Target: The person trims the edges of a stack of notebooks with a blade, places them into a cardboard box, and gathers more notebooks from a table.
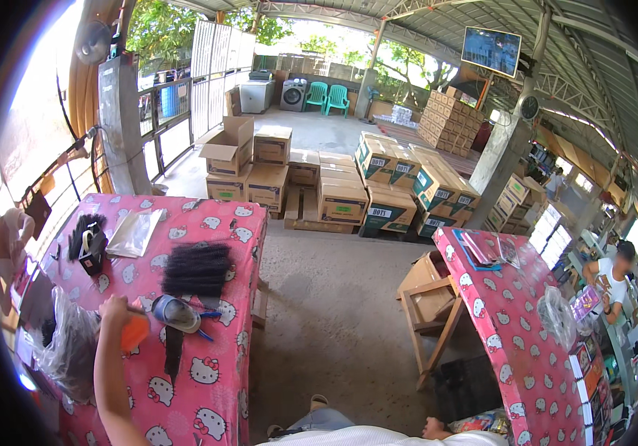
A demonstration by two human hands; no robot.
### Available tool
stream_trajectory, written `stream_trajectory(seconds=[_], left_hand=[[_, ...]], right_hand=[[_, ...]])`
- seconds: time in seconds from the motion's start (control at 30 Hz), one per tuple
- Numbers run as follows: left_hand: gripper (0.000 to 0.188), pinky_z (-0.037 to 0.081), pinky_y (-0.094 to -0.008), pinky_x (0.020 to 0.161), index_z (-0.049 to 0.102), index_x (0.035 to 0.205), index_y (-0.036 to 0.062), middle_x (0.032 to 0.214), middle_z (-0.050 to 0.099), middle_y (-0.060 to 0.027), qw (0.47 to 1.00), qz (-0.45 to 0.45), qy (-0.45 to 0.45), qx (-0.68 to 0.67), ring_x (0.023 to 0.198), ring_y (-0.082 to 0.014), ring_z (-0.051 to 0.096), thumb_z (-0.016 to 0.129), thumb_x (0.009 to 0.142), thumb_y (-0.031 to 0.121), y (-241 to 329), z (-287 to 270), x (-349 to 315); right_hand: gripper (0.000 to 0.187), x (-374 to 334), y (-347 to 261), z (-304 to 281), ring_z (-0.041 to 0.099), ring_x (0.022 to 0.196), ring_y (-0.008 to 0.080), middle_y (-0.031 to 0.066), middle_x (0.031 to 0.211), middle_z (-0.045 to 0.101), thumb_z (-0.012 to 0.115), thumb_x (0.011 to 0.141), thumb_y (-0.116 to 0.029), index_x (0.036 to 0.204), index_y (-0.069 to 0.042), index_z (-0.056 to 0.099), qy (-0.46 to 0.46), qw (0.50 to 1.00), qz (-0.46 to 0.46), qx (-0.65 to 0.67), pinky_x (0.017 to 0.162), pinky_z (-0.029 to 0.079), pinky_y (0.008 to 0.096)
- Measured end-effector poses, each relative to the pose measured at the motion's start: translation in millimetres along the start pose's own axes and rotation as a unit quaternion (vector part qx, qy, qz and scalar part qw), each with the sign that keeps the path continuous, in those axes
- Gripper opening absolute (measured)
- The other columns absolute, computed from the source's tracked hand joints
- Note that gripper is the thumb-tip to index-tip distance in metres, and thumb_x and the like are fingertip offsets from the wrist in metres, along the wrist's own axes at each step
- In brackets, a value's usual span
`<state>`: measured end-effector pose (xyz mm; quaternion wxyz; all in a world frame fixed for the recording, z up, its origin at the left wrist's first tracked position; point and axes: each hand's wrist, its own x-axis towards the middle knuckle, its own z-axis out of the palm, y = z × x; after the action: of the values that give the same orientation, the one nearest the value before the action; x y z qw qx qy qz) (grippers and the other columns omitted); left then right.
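My left hand (114,308) is over the pink patterned table on the left, fingers closed on an orange piece (134,331) whose kind is unclear. Beside it lies a crumpled clear plastic bag (72,346) with dark contents. To the hand's right rest a roll of tape (175,313), a blue-handled tool (209,314) and a dark flat strip (174,353). Farther back are black bristly strips (197,269), a black tape dispenser (93,251) and clear plastic sleeves (134,232). Low at my right side, my right hand (433,429) has curled fingers, near a colourful packet (480,421).
A second pink table (508,327) on the right bears folders (476,250) and a plastic bag (556,316). A wooden trestle (430,327) stands beside it. Stacked cartons (341,199) stand ahead on the concrete floor (319,297). A person (611,281) sits at the far right.
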<state>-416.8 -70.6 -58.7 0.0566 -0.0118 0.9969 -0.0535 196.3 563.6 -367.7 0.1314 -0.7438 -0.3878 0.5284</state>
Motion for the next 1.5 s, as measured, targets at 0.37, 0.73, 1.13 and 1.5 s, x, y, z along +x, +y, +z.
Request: stream_trajectory(seconds=[0.37, 0.73, 1.13, 1.5], left_hand=[[0.069, 0.05, -0.0365, 0.078, 0.07, 0.088, 0.0086, 0.089, 0.067, -0.0116, 0.903, 0.116, -0.406, 0.081, 0.087, -0.0248, 0.064, 0.068, 0.05, 0.066, 62.7, 18.2, -129.3], [0.079, 0.04, -0.046, 0.086, 0.061, 0.099, 0.0023, 0.089, 0.064, -0.0201, 0.951, 0.277, -0.125, -0.047, 0.091, -0.0345, 0.06, 0.06, 0.059, 0.07, 321.3, -83.6, -106.0], [0.087, 0.035, -0.0434, 0.094, 0.04, 0.129, 0.0023, 0.09, 0.064, -0.0211, 0.876, 0.453, -0.084, -0.142, 0.096, -0.0382, 0.057, 0.059, 0.068, 0.063, 578.8, -102.1, 25.2], [0.083, 0.039, -0.0405, 0.094, 0.04, 0.131, 0.0065, 0.109, 0.059, -0.0221, 0.861, 0.454, -0.182, -0.142, 0.106, -0.0357, 0.054, 0.062, 0.071, 0.059, 684.3, -128.2, 260.7]], right_hand=[[0.037, -22.6, -100.1, 221.3, 0.055, 0.069, 0.0125, 0.0045, 0.09, 0.062, 0.066, 0.079, -0.035, 0.105, -0.01, 0.059, -0.358, 0.845, -0.158, -0.364, 0.054, 0.042, 0.027], [0.042, 73.2, -228.9, 252.0, 0.058, 0.072, 0.0161, 0.006, 0.09, 0.062, 0.065, 0.078, -0.037, 0.107, -0.008, 0.06, -0.318, 0.791, -0.219, -0.474, 0.054, 0.045, 0.0305], [0.044, 172.2, -276.8, 292.7, 0.063, 0.091, 0.026, 0.0156, 0.099, 0.065, 0.067, 0.073, -0.04, 0.094, -0.001, 0.067, -0.28, 0.771, -0.169, -0.547, 0.08, 0.049, 0.0347], [0.034, 194.7, -457.3, 498.3, 0.054, 0.057, 0.0173, 0.0057, 0.075, 0.061, 0.065, 0.077, -0.035, 0.093, -0.005, 0.063, -0.294, 0.818, -0.161, -0.467, 0.048, 0.045, 0.0342]])
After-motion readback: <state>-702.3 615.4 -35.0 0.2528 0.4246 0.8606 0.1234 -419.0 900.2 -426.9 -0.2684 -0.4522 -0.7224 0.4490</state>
